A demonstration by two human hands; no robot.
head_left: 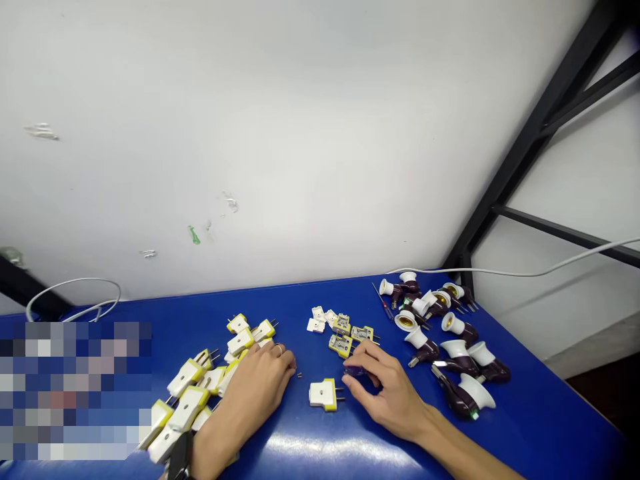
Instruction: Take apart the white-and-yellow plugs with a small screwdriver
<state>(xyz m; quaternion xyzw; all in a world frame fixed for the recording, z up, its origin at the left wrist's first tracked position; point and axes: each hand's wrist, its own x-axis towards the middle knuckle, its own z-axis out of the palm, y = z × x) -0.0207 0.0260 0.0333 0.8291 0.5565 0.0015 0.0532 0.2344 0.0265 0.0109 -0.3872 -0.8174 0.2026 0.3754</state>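
Observation:
My left hand (263, 373) rests at the right edge of a pile of white and yellow plugs (189, 408), its fingers bent and close together; the fingertips and anything in them are hidden. Tiny screws (299, 375) lie on the table just right of it. My right hand (387, 387) is closed around the dark purple, see-through handle of a screwdriver (354, 371), whose shaft I cannot make out. Between my hands lies one closed plug (324, 395), pins toward the right. Beyond it are several open plug halves (341, 345) with metal parts inside, beside loose white covers (316, 325).
Several white and dark brown lamp holders (456, 357) with plug pins spread over the right of the blue table (290, 443). Another screwdriver (383, 301) lies by them. A white cable (530, 274) crosses the black frame (500, 173). The wall is behind; a blurred patch covers the left.

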